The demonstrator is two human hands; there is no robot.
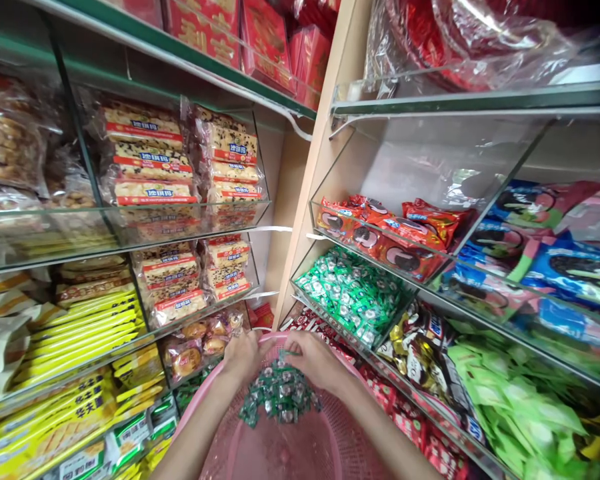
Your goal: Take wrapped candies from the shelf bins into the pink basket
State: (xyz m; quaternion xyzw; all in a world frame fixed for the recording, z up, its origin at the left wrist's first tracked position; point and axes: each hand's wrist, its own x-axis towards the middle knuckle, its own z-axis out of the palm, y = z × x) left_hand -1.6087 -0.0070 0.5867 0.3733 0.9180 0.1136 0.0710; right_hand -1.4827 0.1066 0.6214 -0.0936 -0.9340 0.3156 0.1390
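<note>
The pink basket (285, 450) is cut off by the lower edge and partly covered by the forearms (200, 420). Contact between the right hand (313, 360) and the green candies (283, 393) cannot be made out. Red boxes (266, 40) are cropped above; light-green packets (520, 393) are blurred.

Arms (203, 419) reach forward, left hand (243, 355) near right hand (314, 360), fingers (299, 361) curled.

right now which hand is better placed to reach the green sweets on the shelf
Probably the right hand: it is nearer the shelved green sweets, up on that side. The left hand is farther away, near the rim of the pink basket.
</note>
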